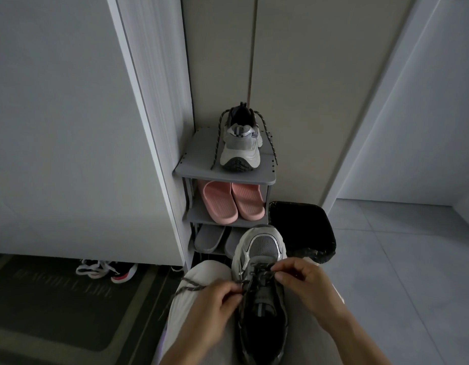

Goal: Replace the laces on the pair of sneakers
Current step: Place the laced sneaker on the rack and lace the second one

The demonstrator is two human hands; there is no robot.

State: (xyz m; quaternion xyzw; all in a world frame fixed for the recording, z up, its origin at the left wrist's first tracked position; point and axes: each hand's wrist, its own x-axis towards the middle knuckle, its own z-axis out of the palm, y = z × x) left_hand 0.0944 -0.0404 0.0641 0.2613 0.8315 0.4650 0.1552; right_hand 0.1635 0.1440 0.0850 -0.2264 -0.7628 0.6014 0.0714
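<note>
On a knee (201, 271) before the rack (191, 170), left hand (209, 309) and right hand (304, 285) each pinch the lace (191, 285) at the sneaker (262, 248) eyelets; an uneven pull could leave one end short.

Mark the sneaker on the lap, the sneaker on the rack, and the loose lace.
sneaker on the lap (263, 246): head view, grey mesh toe.
sneaker on the rack (240, 146): head view, heel.
lace (195, 285): head view, loose end at left.

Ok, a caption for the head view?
Lacing a grey sneaker: left hand and right hand pinch the lace; second sneaker on rack.
</note>
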